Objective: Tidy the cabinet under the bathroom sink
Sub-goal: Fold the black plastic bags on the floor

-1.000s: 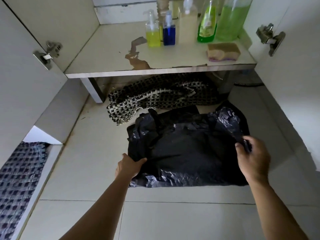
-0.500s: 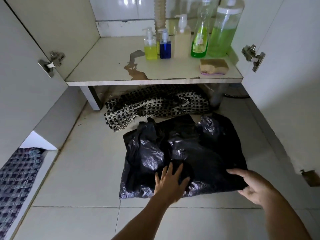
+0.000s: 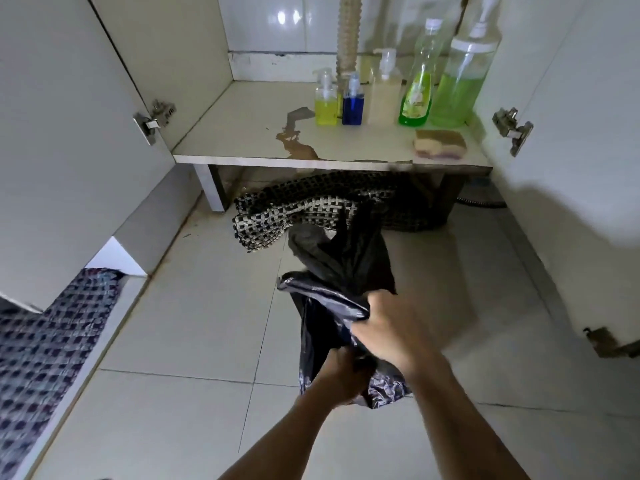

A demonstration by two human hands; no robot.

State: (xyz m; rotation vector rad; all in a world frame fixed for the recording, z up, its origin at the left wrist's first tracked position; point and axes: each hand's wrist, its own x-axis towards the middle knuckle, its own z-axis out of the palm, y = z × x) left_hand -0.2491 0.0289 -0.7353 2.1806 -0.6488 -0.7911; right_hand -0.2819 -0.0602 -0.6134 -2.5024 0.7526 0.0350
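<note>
A black plastic bag [image 3: 341, 268] is bunched together and lifted off the tiled floor in front of the open cabinet. My right hand [image 3: 391, 329] grips a fold of the bag from above. Below it, my left hand [image 3: 341, 379] clutches the bag's lower part, its fingers partly hidden in the plastic. The cabinet shelf [image 3: 249, 140] has a peeled brown patch near its front edge.
Several soap and detergent bottles [image 3: 415, 95] stand at the shelf's back right, with a sponge [image 3: 440, 143] in front of them. A woven black-and-white mat [image 3: 298, 209] lies crumpled under the shelf. Cabinet doors [image 3: 69, 140] stand open on both sides. A checked cloth [image 3: 41, 351] lies at the left.
The bag lay spread flat on the floor under my open hands. Now both hands have gathered it into a bundle and raised it, and they sit close together.
</note>
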